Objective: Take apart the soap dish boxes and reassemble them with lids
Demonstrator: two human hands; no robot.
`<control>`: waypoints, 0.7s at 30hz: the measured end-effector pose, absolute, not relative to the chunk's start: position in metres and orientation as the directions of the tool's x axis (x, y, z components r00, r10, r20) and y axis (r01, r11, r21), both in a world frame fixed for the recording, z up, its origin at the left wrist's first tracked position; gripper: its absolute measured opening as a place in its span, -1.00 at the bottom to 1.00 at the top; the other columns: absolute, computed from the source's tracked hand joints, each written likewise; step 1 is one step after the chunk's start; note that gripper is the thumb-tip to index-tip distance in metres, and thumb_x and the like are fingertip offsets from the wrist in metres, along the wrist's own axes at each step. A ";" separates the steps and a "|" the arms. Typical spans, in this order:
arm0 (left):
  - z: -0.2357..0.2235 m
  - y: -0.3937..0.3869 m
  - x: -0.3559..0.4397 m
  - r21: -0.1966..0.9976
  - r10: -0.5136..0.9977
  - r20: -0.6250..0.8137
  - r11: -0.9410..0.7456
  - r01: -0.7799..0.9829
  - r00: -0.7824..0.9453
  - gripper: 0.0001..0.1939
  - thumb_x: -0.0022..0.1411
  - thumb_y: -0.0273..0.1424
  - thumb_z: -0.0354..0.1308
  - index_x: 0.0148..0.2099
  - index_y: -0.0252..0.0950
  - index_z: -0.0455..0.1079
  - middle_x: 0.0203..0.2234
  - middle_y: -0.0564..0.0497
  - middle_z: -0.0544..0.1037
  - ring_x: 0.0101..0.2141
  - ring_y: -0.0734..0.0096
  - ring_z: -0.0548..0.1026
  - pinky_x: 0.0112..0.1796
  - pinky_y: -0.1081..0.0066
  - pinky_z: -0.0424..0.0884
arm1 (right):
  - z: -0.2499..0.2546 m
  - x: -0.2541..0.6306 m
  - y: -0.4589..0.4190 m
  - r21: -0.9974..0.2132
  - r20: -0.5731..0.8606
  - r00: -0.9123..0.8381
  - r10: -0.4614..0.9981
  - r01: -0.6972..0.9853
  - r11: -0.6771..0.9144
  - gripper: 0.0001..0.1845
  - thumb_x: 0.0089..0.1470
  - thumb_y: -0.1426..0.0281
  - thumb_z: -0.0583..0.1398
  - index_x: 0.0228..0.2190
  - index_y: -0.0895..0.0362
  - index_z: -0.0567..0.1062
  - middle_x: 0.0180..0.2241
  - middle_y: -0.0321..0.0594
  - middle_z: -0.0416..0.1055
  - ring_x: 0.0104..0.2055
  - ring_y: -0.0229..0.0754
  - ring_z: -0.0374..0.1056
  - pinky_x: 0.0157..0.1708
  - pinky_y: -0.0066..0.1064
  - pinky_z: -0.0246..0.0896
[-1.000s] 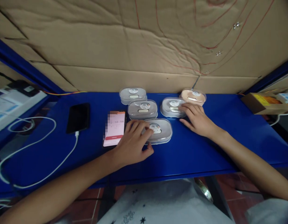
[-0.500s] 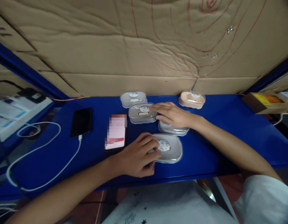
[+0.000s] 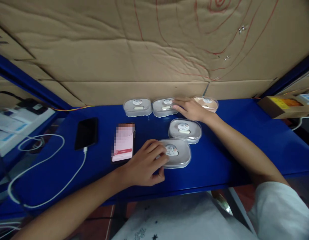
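My right hand (image 3: pixel 191 108) reaches to the back of the table. Its fingers and thumb are on the right end of a grey oval plastic case (image 3: pixel 161 107) with a clear lid and round label. My left hand (image 3: pixel 146 163) has bent fingers over the left edge of a similar case (image 3: pixel 181 155) near the front, partly covering it. Just behind that one lies another grey case (image 3: pixel 192 128), touched by neither hand. A third grey case (image 3: pixel 137 108) stands at the back left. The peach-coloured case (image 3: pixel 211 102) at the back right is partly hidden behind my right hand.
A lit phone (image 3: pixel 123 143) lies left of the cases. Farther left, a dark phone (image 3: pixel 86 133) is plugged into a white cable (image 3: pixel 80 170). A cardboard panel (image 3: pixel 94 63) rises behind the blue table (image 3: pixel 224 166). An open cardboard box (image 3: pixel 274 108) sits at the right.
My right hand has moved a grey case back and to the right, into line between the back-left case and the peach one. My left hand stays on the front case. The view has shifted slightly.
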State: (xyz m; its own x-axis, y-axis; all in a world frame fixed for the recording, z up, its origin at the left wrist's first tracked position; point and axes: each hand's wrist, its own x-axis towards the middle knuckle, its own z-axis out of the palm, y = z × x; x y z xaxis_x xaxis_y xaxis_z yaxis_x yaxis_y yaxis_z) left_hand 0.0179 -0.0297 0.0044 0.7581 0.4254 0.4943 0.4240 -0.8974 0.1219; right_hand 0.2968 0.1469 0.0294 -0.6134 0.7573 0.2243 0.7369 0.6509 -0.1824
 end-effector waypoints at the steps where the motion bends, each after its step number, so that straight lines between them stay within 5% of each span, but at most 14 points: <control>1: 0.005 -0.029 0.018 0.118 0.443 0.489 -0.887 0.446 0.752 -0.84 0.17 -0.50 0.16 -0.17 -0.24 0.43 -0.23 -0.12 0.55 -0.11 0.09 0.50 0.09 0.03 0.51 | 0.030 0.296 0.143 -0.181 0.229 -0.607 0.761 0.742 0.646 -0.30 0.56 0.02 -0.09 0.37 0.19 0.44 0.46 0.13 0.32 0.48 0.26 0.28 0.41 0.19 0.20; 8: 0.001 -0.021 0.017 0.036 0.590 0.506 -0.743 0.668 0.629 -0.89 0.33 -0.34 0.22 -0.17 -0.27 0.48 -0.20 -0.21 0.57 -0.11 -0.08 0.51 -0.08 -0.02 0.51 | 0.024 0.341 0.063 -0.231 0.247 -0.732 0.634 0.591 0.773 -0.36 0.48 -0.02 0.13 0.40 0.02 0.42 0.47 0.04 0.32 0.50 0.22 0.26 0.46 0.25 0.11; 14: -0.009 -0.010 0.015 -0.031 0.679 0.520 -0.592 0.806 0.519 -0.78 0.49 -0.28 0.20 0.04 -0.32 0.47 -0.04 -0.28 0.58 0.00 -0.13 0.56 0.06 -0.09 0.47 | 0.022 0.380 0.041 -0.365 0.236 -0.714 0.659 0.563 0.742 -0.42 0.44 0.23 0.24 0.41 -0.16 0.39 0.46 -0.17 0.34 0.52 0.12 0.24 0.47 0.27 0.15; 21: -0.012 0.002 0.009 0.084 0.762 0.451 -0.554 0.829 0.464 -0.61 0.53 -0.40 0.11 0.33 -0.31 0.31 0.23 -0.39 0.48 0.26 -0.17 0.49 0.21 -0.14 0.42 | 0.026 0.367 0.036 -0.373 0.205 -0.753 0.625 0.530 0.762 -0.37 0.43 0.40 0.18 0.44 -0.18 0.35 0.49 -0.22 0.29 0.59 0.07 0.11 0.55 0.35 -0.05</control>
State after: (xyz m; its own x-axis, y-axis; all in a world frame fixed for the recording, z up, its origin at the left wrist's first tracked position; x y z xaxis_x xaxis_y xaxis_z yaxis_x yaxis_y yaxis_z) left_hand 0.0089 0.0022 -0.0121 0.4639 0.7623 0.4514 0.8285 -0.5537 0.0837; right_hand 0.3671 0.0358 0.0257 -0.7533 0.6248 0.2052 0.5302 0.7616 -0.3727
